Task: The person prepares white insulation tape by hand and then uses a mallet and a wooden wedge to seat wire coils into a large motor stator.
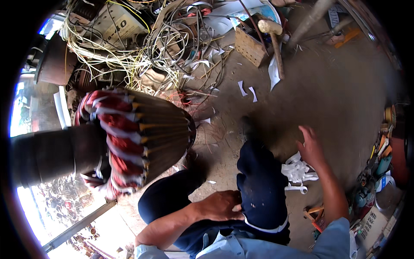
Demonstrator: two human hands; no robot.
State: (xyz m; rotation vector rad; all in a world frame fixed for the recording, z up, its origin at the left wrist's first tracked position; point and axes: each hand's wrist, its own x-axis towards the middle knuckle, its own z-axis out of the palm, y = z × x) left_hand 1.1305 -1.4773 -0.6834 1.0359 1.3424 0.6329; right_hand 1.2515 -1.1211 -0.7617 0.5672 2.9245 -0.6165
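My left hand (220, 206) rests between my thighs, its fingertips partly hidden against my right leg; whether it grips anything does not show. Beside it a thin white strip (266, 229) curves across my right thigh. Out over the floor to the right, my right hand (310, 146) reaches with fingers apart and nothing in them. Just below it lies a heap of white strips and scraps (296, 169). At my left lies a large wound motor part (166, 134), with red coil ends (123, 137) bound in white tape and a thick dark cylinder (60, 153) at its left.
Tangled wire (129, 58) is piled at the far left. A mallet (276, 45) leans on a wooden block (249, 46) with holes at the back. Small paper scraps (242, 88) lie on the floor. Tools and bits (364, 196) crowd the right edge.
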